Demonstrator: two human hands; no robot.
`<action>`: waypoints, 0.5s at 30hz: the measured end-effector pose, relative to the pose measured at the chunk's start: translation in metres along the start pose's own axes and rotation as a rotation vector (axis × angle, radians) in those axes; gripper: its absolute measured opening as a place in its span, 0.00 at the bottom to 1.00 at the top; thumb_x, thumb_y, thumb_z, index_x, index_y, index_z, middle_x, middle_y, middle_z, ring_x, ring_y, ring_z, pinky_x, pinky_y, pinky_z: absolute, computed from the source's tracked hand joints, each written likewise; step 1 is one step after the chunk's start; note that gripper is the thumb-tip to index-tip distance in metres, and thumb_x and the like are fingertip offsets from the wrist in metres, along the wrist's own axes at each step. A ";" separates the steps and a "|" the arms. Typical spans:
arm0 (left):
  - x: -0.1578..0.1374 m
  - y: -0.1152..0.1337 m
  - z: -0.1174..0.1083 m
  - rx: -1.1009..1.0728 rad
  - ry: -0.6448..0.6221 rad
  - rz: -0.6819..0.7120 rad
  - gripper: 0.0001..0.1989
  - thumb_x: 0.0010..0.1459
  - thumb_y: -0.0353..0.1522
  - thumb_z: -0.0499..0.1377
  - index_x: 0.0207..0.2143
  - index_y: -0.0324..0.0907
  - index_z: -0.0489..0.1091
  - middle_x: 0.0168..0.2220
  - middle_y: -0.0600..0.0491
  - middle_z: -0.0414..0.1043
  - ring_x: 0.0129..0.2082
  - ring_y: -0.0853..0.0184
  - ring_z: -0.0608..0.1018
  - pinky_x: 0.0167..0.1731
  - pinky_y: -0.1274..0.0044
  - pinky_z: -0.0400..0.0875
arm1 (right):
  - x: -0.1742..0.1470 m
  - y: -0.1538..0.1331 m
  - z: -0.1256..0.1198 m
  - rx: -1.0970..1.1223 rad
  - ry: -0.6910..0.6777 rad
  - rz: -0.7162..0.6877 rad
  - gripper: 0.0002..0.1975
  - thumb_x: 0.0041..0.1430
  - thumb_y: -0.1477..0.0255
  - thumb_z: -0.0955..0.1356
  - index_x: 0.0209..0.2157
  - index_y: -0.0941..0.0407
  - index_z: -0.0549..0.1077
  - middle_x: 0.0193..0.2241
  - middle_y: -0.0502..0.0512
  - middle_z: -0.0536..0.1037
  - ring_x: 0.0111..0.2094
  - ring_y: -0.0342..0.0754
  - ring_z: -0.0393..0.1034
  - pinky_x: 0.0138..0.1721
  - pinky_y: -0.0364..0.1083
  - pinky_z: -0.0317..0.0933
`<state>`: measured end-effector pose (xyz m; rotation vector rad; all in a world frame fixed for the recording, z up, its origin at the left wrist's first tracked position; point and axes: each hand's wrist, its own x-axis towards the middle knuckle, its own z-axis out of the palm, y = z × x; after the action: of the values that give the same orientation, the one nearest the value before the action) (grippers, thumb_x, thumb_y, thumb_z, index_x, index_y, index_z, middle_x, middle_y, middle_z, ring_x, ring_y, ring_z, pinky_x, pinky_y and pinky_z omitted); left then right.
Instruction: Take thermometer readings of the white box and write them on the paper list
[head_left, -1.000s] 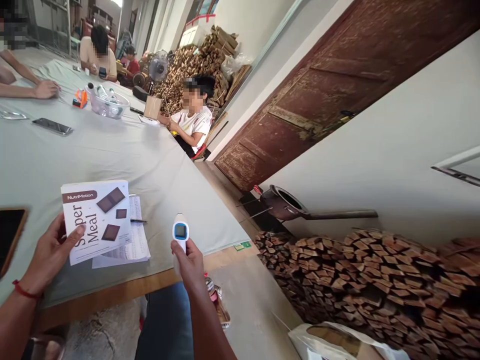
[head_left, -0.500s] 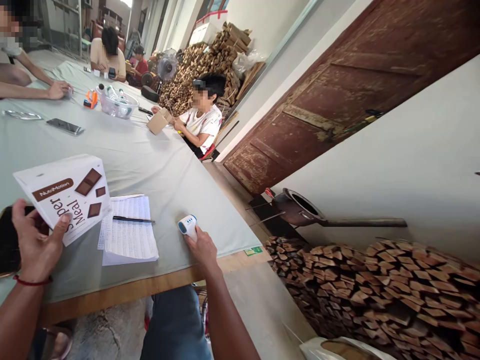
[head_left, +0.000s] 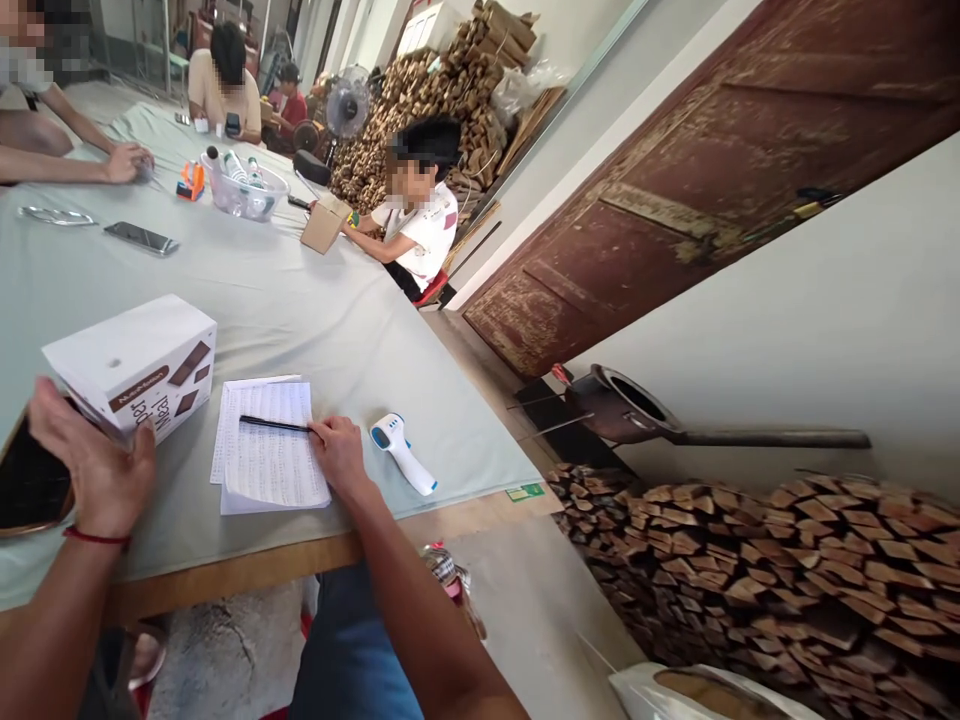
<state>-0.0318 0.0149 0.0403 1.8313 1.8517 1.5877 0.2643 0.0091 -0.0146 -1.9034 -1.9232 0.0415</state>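
Note:
My left hand [head_left: 112,470] grips a white cardboard box [head_left: 142,360] with brown "NutriMotion" lettering and pictures of chocolate squares. The thumb lies on its printed face, and the other fingers are partly hidden behind it. My right hand [head_left: 341,455] pinches one end of a black pen [head_left: 274,424], which lies across sheets of paper [head_left: 274,475] covered in handwriting. Just right of that hand, a white and blue infrared thermometer [head_left: 403,455] lies on the cloth. Beside my left wrist rests a dark phone or tablet [head_left: 34,475].
The cloth-covered table [head_left: 255,300] also bears a phone [head_left: 141,238], a plastic basket of bottles [head_left: 244,195] and an orange tape dispenser [head_left: 190,181]. Several other people sit around it; one holds a cardboard box [head_left: 324,224]. Stacked firewood [head_left: 750,570] lies at the right.
My right hand has let go of the thermometer, now lying on the table, and moved left onto the pen. The box in my left hand has tilted, showing its top side.

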 end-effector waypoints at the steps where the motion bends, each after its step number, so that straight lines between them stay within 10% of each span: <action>1: -0.006 0.007 0.001 0.066 0.076 0.078 0.52 0.48 0.41 0.64 0.64 0.26 0.39 0.66 0.27 0.38 0.67 0.40 0.45 0.64 0.49 0.42 | 0.001 0.001 -0.002 0.006 -0.022 -0.006 0.11 0.62 0.76 0.65 0.39 0.54 0.80 0.34 0.58 0.75 0.39 0.52 0.65 0.43 0.50 0.56; 4: -0.033 0.034 0.012 0.091 0.144 0.352 0.36 0.53 0.39 0.62 0.60 0.34 0.54 0.61 0.35 0.54 0.64 0.46 0.58 0.63 0.51 0.50 | -0.008 0.007 -0.012 0.138 0.044 0.029 0.08 0.61 0.75 0.65 0.34 0.55 0.77 0.33 0.57 0.74 0.38 0.51 0.65 0.43 0.50 0.56; 7: -0.068 0.062 0.033 -0.036 -0.278 0.628 0.17 0.61 0.30 0.54 0.52 0.43 0.66 0.49 0.45 0.71 0.53 0.56 0.72 0.58 0.59 0.62 | -0.029 0.009 -0.019 0.475 0.261 0.206 0.07 0.61 0.67 0.64 0.33 0.55 0.71 0.28 0.51 0.71 0.32 0.47 0.63 0.38 0.47 0.58; 15: -0.125 0.082 0.066 0.206 -0.623 0.793 0.11 0.64 0.32 0.53 0.44 0.38 0.72 0.39 0.44 0.74 0.38 0.58 0.74 0.37 0.67 0.67 | -0.078 -0.013 -0.032 1.129 0.251 0.491 0.07 0.44 0.66 0.68 0.26 0.53 0.68 0.20 0.44 0.68 0.23 0.42 0.60 0.28 0.43 0.56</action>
<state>0.1033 -0.0655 -0.0046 2.9310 1.0871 0.7449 0.2594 -0.0750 -0.0034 -1.3882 -0.8528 0.8005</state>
